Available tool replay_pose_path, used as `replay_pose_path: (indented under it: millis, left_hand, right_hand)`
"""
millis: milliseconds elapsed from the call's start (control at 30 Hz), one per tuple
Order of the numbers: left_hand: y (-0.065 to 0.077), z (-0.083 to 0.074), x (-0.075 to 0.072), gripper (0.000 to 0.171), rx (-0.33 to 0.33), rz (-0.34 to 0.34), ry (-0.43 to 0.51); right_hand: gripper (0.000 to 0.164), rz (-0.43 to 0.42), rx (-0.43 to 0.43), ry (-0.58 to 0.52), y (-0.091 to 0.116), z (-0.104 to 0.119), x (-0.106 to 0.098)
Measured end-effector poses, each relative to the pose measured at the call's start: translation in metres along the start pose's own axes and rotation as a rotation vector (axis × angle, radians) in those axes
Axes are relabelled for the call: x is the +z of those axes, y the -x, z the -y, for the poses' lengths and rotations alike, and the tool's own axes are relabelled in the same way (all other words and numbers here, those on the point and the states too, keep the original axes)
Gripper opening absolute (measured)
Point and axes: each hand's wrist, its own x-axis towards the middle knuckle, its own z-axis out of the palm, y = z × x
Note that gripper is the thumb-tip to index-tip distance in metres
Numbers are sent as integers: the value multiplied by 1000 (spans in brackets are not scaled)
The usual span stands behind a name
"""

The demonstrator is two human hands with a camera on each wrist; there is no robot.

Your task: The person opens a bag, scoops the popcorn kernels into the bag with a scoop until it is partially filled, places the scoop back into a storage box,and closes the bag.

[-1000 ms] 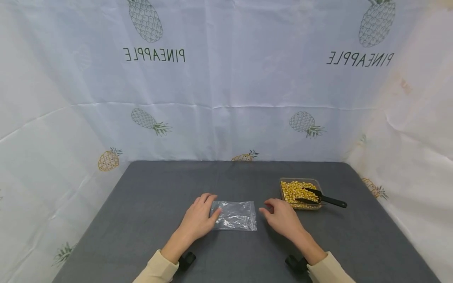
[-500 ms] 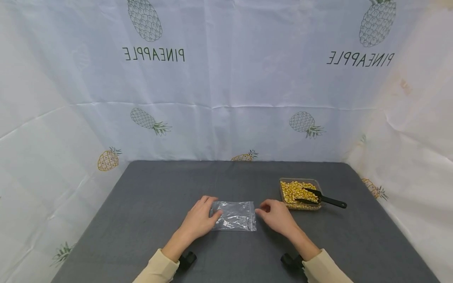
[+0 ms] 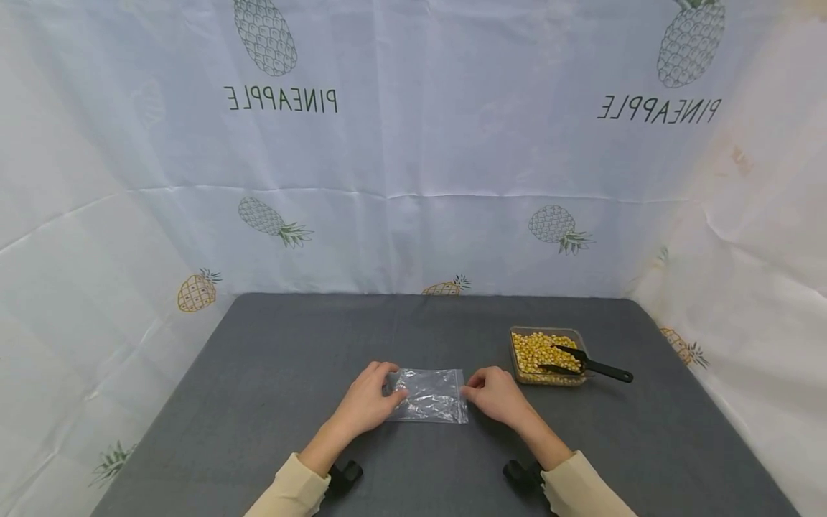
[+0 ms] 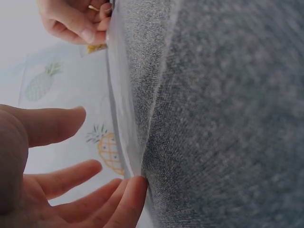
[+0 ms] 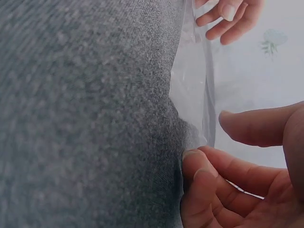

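A clear zip-seal plastic bag (image 3: 428, 396) lies flat on the dark grey table, its zip end to the right. At its left end is my left hand (image 3: 365, 403); in the left wrist view the thumb (image 4: 59, 124) is raised apart and the lower fingertips touch the bag's edge (image 4: 124, 95). My right hand (image 3: 502, 399) is at the zip end. The right wrist view has its bent fingers (image 5: 199, 164) against the bag's corner (image 5: 190, 85), with the thumb (image 5: 254, 126) lifted away from them. Nothing is pinched in either hand.
Right of the bag stands a clear tub (image 3: 552, 380) of yellow corn kernels (image 3: 538, 350). A black scoop (image 3: 607, 370) rests in it, handle jutting right over the rim. White pineapple-print cloth (image 3: 413, 143) hangs behind and beside the table (image 3: 310, 337).
My right hand has moved left, from beside the bag to its zip end. My left hand has shifted only slightly toward me. The bag, tub and scoop have stayed put.
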Motion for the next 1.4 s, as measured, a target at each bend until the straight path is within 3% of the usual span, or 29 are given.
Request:
replay_pose_path:
  millis: [267,467,867,1200,1400]
  left_hand:
    - [-2,4,-1,43,-59,5,87]
    - [-2,3,-3,43,-85,24,100]
    - [-3,-1,0,46,-83,41,57]
    - [-4,-2,4,47,-82,48,35]
    - [-6,-7,7,43,-46,51,11]
  right_hand:
    - [13,59,54,-136,-2,0,5]
    - [9,68,62,-216,-2,-3,8]
    - [10,89,70,-392,-3,-4,3]
    - [18,141,15,-508,-2,-3,-4]
    - [20,150,2,-568,-1,2,-6]
